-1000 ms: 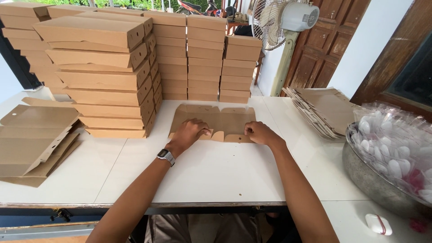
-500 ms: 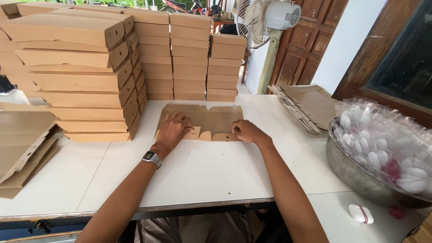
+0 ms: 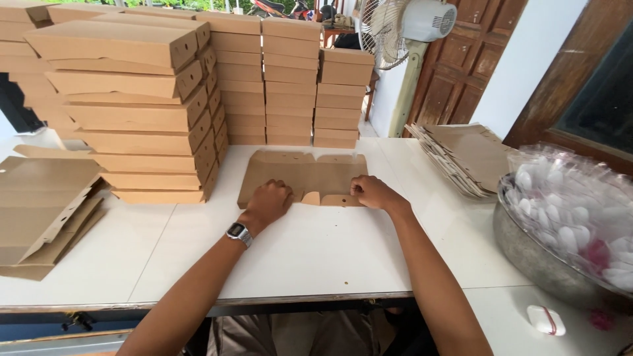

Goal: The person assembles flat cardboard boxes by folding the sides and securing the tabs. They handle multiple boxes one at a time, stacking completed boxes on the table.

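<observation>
White tabletop (image 3: 310, 257) fills lower frame. Box stacks (image 3: 132, 112) upper left; steel bowl (image 3: 547, 264) at right edge. Flat carton (image 3: 310, 173) lies centre frame. I see left hand (image 3: 267, 203) and right hand (image 3: 372, 192) pressing its near edge, fingers curled down on the cardboard.

Bright, even daylight; soft shadows, sharp focus, wide-angle edges.
</observation>
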